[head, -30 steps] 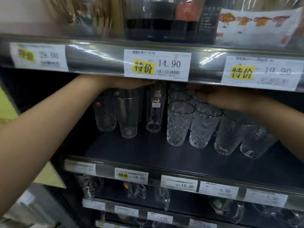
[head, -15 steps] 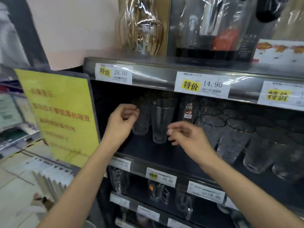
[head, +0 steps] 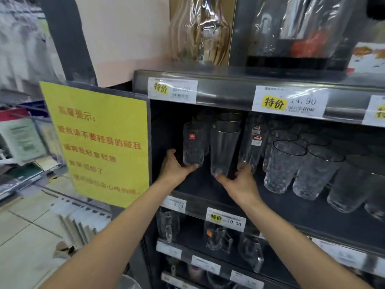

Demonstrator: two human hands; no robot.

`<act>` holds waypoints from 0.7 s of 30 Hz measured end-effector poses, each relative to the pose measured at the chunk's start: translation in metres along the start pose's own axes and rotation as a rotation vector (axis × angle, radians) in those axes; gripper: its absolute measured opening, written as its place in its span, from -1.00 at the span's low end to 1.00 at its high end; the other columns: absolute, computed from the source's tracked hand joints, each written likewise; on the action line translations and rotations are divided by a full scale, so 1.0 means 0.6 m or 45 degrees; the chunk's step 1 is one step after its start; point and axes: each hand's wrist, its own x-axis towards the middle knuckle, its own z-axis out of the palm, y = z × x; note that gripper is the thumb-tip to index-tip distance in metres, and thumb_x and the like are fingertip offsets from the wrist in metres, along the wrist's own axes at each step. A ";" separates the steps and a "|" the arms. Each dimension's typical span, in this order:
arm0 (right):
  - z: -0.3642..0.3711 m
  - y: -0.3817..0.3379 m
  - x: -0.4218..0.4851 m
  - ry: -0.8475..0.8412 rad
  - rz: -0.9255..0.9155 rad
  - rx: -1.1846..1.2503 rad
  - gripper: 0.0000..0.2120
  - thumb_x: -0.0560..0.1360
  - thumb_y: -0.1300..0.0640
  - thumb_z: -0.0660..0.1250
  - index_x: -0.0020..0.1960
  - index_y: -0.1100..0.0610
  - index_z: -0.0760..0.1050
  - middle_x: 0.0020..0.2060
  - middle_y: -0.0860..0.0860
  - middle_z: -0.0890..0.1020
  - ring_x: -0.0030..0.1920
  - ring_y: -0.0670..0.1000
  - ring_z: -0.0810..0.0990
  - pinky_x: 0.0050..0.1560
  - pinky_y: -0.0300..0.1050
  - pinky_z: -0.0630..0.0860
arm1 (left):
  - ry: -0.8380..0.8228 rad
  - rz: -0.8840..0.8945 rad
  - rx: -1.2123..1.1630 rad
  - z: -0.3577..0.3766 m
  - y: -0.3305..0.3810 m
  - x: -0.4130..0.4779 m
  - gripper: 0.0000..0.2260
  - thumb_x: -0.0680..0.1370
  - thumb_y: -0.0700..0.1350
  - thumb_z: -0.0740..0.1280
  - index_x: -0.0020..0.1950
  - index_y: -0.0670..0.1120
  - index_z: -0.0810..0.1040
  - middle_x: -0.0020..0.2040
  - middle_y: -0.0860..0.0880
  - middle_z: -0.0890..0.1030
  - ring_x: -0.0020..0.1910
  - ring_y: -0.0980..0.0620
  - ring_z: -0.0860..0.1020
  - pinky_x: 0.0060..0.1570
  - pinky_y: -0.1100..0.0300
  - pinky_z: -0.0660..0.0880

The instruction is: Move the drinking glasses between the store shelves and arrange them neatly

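Your left hand (head: 176, 168) grips one textured glass (head: 192, 146) by its base, your right hand (head: 240, 182) grips one smooth glass (head: 223, 149), one slim glass (head: 251, 147) just beyond your right thumb, four patterned glasses (head: 285, 165) further right on dark shelf (head: 275, 207), yellow notice (head: 100, 142) left of left hand, tiled floor (head: 25, 226) below.

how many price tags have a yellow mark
4: three on the upper shelf edge, a left tag, middle tag and cut-off right tag; one 10.00 tag below. Lower tags are too blurred.
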 end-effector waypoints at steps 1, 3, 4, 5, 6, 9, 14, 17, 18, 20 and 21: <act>0.005 -0.003 0.009 0.010 0.019 -0.006 -0.15 0.37 -0.14 0.53 0.45 0.20 0.21 0.32 0.08 0.49 0.29 0.08 0.50 0.16 -0.14 0.42 | -0.028 -0.013 0.010 0.001 0.001 0.012 -0.06 0.36 0.09 0.58 0.56 -0.14 0.12 0.47 -0.17 0.36 0.41 -0.12 0.39 0.35 0.07 0.39; 0.011 -0.009 0.023 0.006 0.056 0.013 -0.01 0.31 -0.18 0.57 0.49 0.21 0.13 0.37 0.09 0.44 0.35 0.08 0.45 0.27 -0.10 0.42 | -0.078 -0.007 0.008 0.005 0.002 0.031 -0.01 0.35 0.10 0.59 0.56 -0.15 0.08 0.47 -0.17 0.36 0.42 -0.12 0.39 0.28 0.15 0.36; 0.015 -0.012 0.028 0.008 0.074 0.024 0.03 0.28 -0.21 0.59 0.48 0.20 0.12 0.35 0.07 0.44 0.34 0.07 0.45 0.26 -0.11 0.42 | -0.104 0.010 0.003 0.005 0.000 0.038 -0.01 0.35 0.09 0.60 0.56 -0.15 0.07 0.47 -0.15 0.37 0.41 -0.12 0.40 0.25 0.17 0.36; 0.021 -0.014 0.032 0.019 0.088 0.029 0.05 0.24 -0.24 0.60 0.46 0.17 0.12 0.30 0.05 0.46 0.30 0.05 0.48 0.22 -0.14 0.42 | -0.126 0.027 -0.004 0.005 -0.004 0.046 0.00 0.34 0.08 0.60 0.56 -0.14 0.07 0.46 -0.14 0.39 0.40 -0.11 0.41 0.24 0.16 0.37; 0.028 -0.015 0.035 0.039 0.103 0.015 0.06 0.17 -0.31 0.59 0.42 0.12 0.13 0.25 0.03 0.51 0.24 0.02 0.52 0.19 -0.15 0.44 | -0.139 0.042 -0.018 0.006 -0.007 0.051 0.00 0.34 0.07 0.60 0.56 -0.14 0.07 0.44 -0.13 0.41 0.38 -0.10 0.43 0.25 0.15 0.39; 0.046 -0.012 0.045 0.135 0.121 -0.013 0.04 -0.03 -0.53 0.51 0.22 -0.09 0.12 0.14 0.00 0.61 0.08 -0.03 0.63 0.18 -0.03 0.54 | -0.153 0.078 -0.093 0.011 -0.016 0.063 -0.07 0.36 0.02 0.60 0.54 -0.14 0.10 0.36 -0.10 0.48 0.31 -0.08 0.48 0.19 0.17 0.42; 0.061 -0.032 0.042 0.271 0.098 -0.081 -0.06 0.23 -0.31 0.57 0.34 0.16 0.20 0.06 -0.05 0.42 0.20 0.07 0.52 0.30 0.11 0.45 | -0.142 0.171 -0.183 0.022 -0.020 0.074 -0.24 0.32 -0.03 0.63 0.36 -0.13 0.27 0.22 -0.06 0.58 0.19 -0.02 0.56 0.14 0.15 0.50; 0.071 -0.031 0.041 0.326 0.089 -0.126 -0.10 0.21 -0.33 0.56 0.28 0.14 0.23 0.07 -0.04 0.43 0.20 0.08 0.52 0.27 0.12 0.46 | -0.117 0.210 -0.189 0.025 -0.023 0.079 -0.28 0.30 -0.04 0.64 0.29 -0.14 0.31 0.19 -0.07 0.58 0.16 -0.03 0.57 0.15 0.09 0.53; 0.074 -0.031 0.042 0.340 0.095 -0.146 -0.10 0.21 -0.35 0.55 0.27 0.13 0.23 0.11 -0.02 0.46 0.21 0.09 0.52 0.27 0.13 0.46 | -0.106 0.216 -0.182 0.025 -0.024 0.080 -0.30 0.30 -0.05 0.64 0.27 -0.14 0.32 0.19 -0.08 0.58 0.15 -0.04 0.57 0.15 0.07 0.54; 0.078 -0.032 0.043 0.366 0.082 -0.185 -0.10 0.22 -0.36 0.54 0.29 0.14 0.23 0.23 0.03 0.47 0.25 0.11 0.51 0.28 0.14 0.45 | -0.093 0.220 -0.164 0.027 -0.025 0.083 -0.35 0.32 -0.07 0.63 0.24 -0.15 0.34 0.18 -0.09 0.58 0.15 -0.06 0.57 0.09 0.11 0.53; 0.079 -0.033 0.044 0.380 0.078 -0.197 -0.11 0.24 -0.34 0.53 0.29 0.14 0.24 0.26 0.05 0.47 0.26 0.12 0.51 0.28 0.13 0.44 | -0.089 0.220 -0.156 0.027 -0.026 0.083 -0.37 0.33 -0.08 0.62 0.23 -0.15 0.34 0.18 -0.10 0.58 0.15 -0.06 0.57 0.06 0.14 0.51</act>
